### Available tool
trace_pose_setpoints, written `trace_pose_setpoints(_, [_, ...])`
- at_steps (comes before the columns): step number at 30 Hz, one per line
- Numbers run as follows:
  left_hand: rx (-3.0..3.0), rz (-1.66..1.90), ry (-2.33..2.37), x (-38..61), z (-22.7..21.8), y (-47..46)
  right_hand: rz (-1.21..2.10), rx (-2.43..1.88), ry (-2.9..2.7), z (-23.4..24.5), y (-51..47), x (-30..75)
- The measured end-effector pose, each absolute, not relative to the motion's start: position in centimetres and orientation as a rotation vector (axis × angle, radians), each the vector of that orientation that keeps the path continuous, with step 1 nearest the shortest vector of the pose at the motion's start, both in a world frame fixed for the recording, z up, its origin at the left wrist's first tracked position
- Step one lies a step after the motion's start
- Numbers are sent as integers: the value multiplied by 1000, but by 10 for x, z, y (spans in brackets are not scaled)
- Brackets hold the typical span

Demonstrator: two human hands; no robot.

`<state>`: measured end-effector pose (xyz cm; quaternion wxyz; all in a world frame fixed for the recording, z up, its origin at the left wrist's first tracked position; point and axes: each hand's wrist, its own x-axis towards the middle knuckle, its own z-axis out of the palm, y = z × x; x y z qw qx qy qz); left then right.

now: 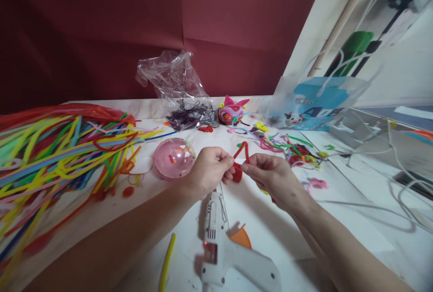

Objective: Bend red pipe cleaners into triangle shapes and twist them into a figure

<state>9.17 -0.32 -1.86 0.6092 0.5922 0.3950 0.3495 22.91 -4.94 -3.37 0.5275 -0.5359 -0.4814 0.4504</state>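
Note:
A red pipe cleaner (246,150), bent into a small pointed triangle, is held up between my two hands above the table. My left hand (214,168) pinches its left end between thumb and fingers. On the other side, my right hand (270,172) grips the lower right corner. Just below the fingers a red rounded piece (237,175) shows, partly hidden by them. A white hot glue gun (216,242) lies under my hands, a small red light glowing on its body. Beside it are an orange fan-shaped piece (241,237) and a yellow pipe cleaner (167,262).
Many coloured pipe cleaners (67,157) are heaped at the left. A pink clear bowl (173,159), a plastic bag (182,93) of dark strands and a pink coiled figure (232,111) stand behind. At the right are a blue-white bag (314,102), scraps (297,150) and white cables (402,193).

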Motion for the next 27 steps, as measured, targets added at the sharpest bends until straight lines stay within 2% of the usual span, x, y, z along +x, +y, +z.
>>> trace_pose_setpoints(11, [1204,916,738,97,-26,-7,1118,-1180,-1003,-36,-49,225])
trace_pose_setpoints(18, [1231,1010,822,97,-27,-7,1176,-1199,-1044,-35,-50,226])
trace_pose_setpoints(27, [1406,990,911,94,-26,-1,1086,-1262,-1101,-33,-50,230])
